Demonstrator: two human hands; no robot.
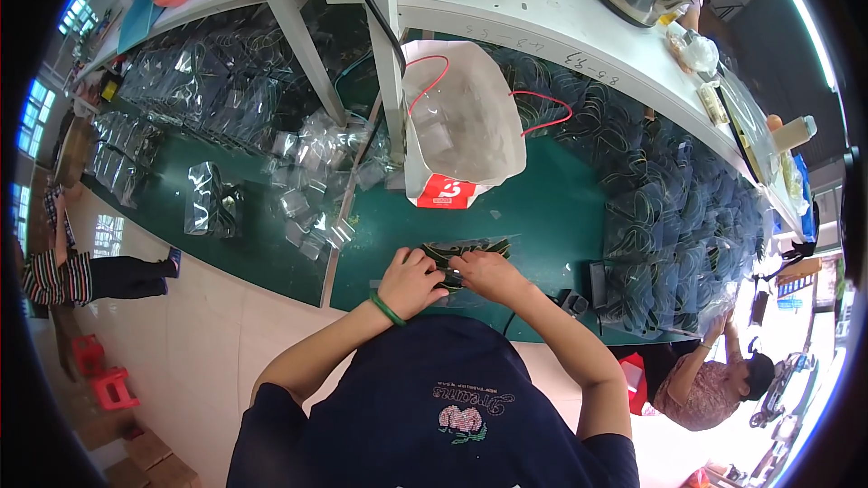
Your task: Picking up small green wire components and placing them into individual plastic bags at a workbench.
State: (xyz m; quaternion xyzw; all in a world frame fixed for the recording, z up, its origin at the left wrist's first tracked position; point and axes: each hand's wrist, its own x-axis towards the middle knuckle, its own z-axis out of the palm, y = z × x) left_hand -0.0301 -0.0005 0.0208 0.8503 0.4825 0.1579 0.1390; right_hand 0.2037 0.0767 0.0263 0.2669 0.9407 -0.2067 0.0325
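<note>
dark strip [440,254] touched by left hand [411,283] and right hand [491,276] on counter [561,194] (paper bag [445,191] beyond); can't tell either grip.

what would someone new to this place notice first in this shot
Probably the open white paper bag with red cord handles, near the centre of the green tabletop. Next, the great spread of clear plastic packets along the right. Nearer the front edge, the left hand, a green bangle at its wrist, and right hand meet on a dark, yellow-lined piece.
</note>
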